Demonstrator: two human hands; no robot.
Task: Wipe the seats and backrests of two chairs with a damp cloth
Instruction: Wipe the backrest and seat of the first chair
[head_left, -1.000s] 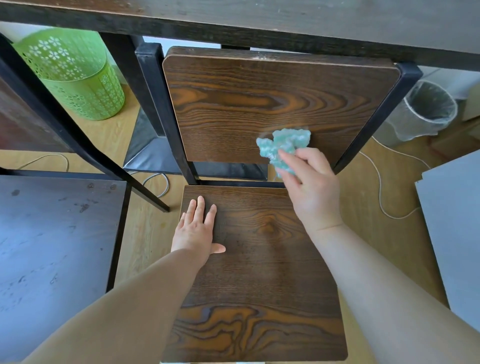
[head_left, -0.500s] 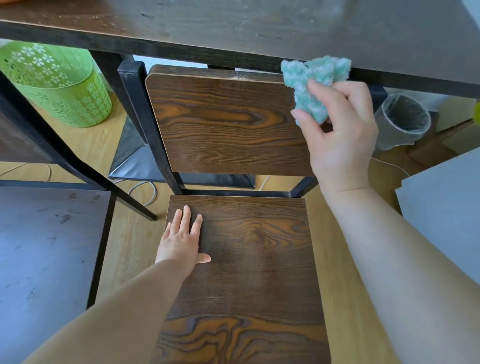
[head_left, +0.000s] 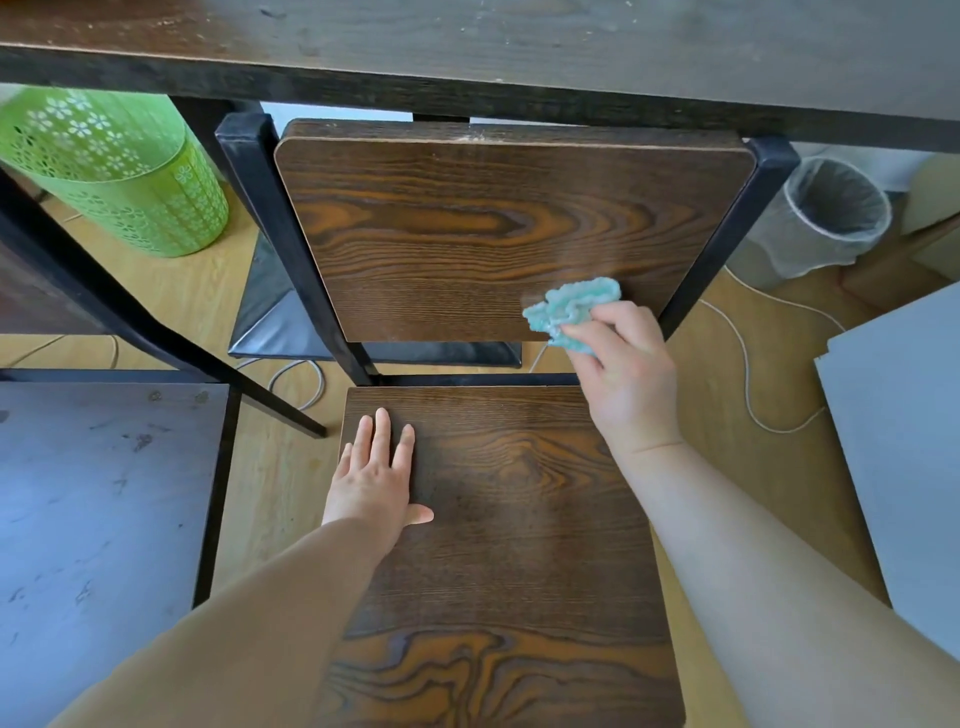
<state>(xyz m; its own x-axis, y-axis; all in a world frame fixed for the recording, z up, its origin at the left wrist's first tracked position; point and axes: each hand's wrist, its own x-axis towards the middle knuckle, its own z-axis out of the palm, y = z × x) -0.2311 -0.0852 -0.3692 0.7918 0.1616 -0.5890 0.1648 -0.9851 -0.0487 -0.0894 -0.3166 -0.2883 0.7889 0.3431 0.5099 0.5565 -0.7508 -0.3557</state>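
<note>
The right fingers (head_left: 589, 332) are curling round a bunched teal cloth (head_left: 571, 304), gripping it and pressing its loose edge against the backrest (head_left: 493, 234). The thumb is hidden behind the cloth. The cloth is sitting at the backrest's lower right corner, just inside the right post (head_left: 727, 249) and just above the panel's bottom edge. Almost the whole panel is lying up and to the left of these fingers. Its long axis is running left to right, along the grain.

The coming stroke is probably turning on that. The cloth is needing to travel left across the panel, or up toward the top edge, which is sitting close under the table (head_left: 467, 57). A faint damp sheen seems to be showing above the cloth, though I cannot tell how far it is spreading.

Of the 2 hands, the right hand (head_left: 628, 374) is the nearer to the backrest. Its back is facing the camera, and the forearm is reaching in from the lower right over the seat's right edge.

The left hand (head_left: 374, 478) is lying flat on the seat (head_left: 519, 545) near its back left corner. Its fingers (head_left: 383, 434) are straight, close together and pointing toward the backrest, with the thumb out to the right, holding nothing. It is likely bracing the chair.

A dark panel (head_left: 104, 493) is lying just left of the seat. It may be the seat of chair 2, but I cannot tell.
</note>
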